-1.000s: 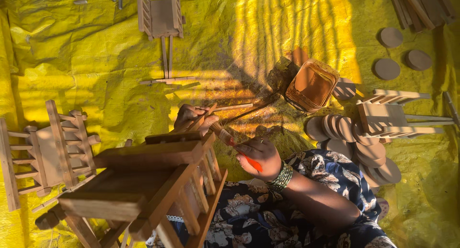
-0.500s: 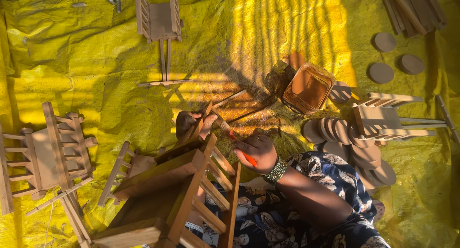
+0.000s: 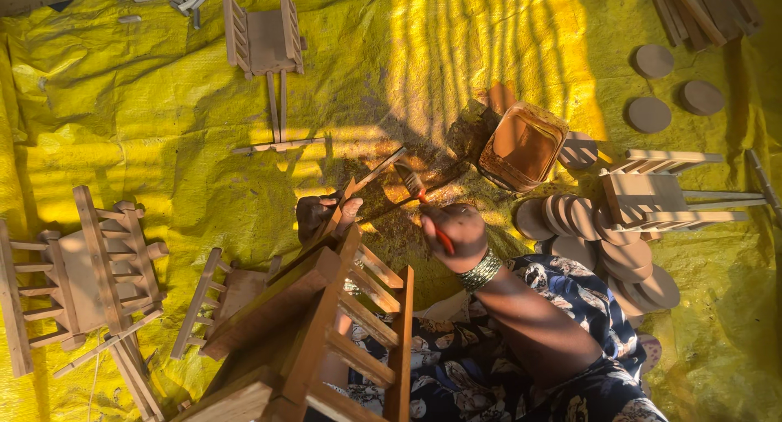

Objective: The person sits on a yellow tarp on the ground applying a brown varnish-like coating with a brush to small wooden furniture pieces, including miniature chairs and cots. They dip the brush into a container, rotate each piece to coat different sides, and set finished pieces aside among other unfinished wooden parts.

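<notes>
While we watch low in the frame:
Cart: wooden toy cart [image 3: 326,324] at lower centre, tilted up.
Left hand: our left hand [image 3: 322,214] clasps its upper rail.
Right hand: our right hand [image 3: 456,235] is closed round the red-handled brush [image 3: 422,198].
Pot: open stain tub [image 3: 521,145], upper right of the brush.
Risk: we judge a loaded brush could drip on the yellow sheet [image 3: 147,129]; a slipping cart could knock the wooden discs [image 3: 603,235].
</notes>
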